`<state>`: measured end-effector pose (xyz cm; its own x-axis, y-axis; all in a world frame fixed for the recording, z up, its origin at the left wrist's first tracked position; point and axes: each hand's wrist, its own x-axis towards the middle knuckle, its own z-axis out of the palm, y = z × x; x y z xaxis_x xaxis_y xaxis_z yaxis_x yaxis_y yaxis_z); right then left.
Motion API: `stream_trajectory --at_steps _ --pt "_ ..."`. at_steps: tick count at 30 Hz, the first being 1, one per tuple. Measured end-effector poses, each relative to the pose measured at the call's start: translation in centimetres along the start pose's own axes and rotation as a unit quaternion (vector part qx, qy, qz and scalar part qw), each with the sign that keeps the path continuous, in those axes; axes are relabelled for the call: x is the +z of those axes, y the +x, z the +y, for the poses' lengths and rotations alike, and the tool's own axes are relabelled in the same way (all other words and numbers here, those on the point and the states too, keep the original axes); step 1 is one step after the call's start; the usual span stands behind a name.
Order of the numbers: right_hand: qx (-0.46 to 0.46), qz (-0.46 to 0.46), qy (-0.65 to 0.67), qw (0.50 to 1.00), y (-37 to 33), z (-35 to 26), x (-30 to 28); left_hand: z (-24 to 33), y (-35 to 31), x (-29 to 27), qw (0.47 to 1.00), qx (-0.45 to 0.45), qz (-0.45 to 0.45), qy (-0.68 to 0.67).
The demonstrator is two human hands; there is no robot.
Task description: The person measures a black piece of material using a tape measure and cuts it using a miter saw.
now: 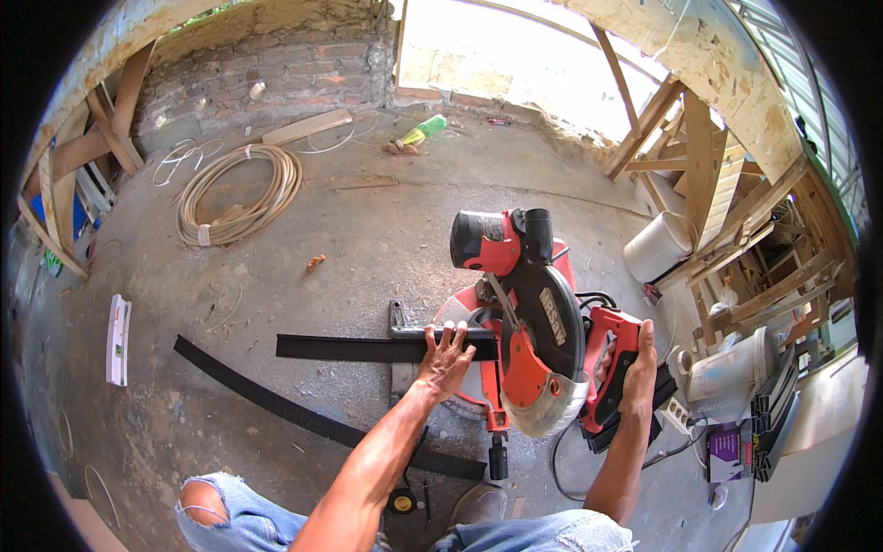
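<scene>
A red and black miter saw (pixel 552 317) stands on the concrete floor before me. Flat across its bed, against the metal fence, lies a black profile bar (pixel 331 348) that sticks out to the left. My left hand (pixel 443 361) presses this bar to the fence near the blade side, fingers reaching over it. Around the saw's red and black handle (pixel 609 373) my right hand (pixel 638 370) is closed; its fingers show through the grip opening. The saw head hides the bar's right end. Nearer to me, a longer black strip (pixel 276 402) lies slantwise on the floor.
Close to my shoes are a tape measure (pixel 402 501) and a dark pencil-like stick (pixel 427 500). Farther off lie a coiled hose (pixel 287 179) and a green bottle (pixel 425 132). At right stand a white bucket (pixel 658 247), a power strip (pixel 676 414) and stacked timber (pixel 782 294).
</scene>
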<state>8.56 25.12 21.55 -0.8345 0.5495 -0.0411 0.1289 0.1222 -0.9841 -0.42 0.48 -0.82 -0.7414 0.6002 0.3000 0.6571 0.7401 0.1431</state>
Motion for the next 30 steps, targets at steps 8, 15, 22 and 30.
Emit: stream_trajectory --at_steps 8,15,22,30 --pt "-0.009 0.014 -0.001 1.000 -0.4 0.2 0.3 0.2 0.2 0.2 1.000 -0.018 -0.009 -0.016" --pt "0.001 0.014 0.018 1.000 -0.6 1.3 -0.2 0.3 0.3 0.1 1.000 -0.016 0.001 -0.009" --pt "-0.010 0.018 0.018 1.000 -0.9 1.6 -0.2 0.5 0.4 -0.9 0.998 -0.025 -0.045 -0.029" --pt "-0.009 0.008 0.013 1.000 -0.8 2.0 -0.5 0.5 0.4 -0.8 0.998 -0.024 -0.035 -0.035"
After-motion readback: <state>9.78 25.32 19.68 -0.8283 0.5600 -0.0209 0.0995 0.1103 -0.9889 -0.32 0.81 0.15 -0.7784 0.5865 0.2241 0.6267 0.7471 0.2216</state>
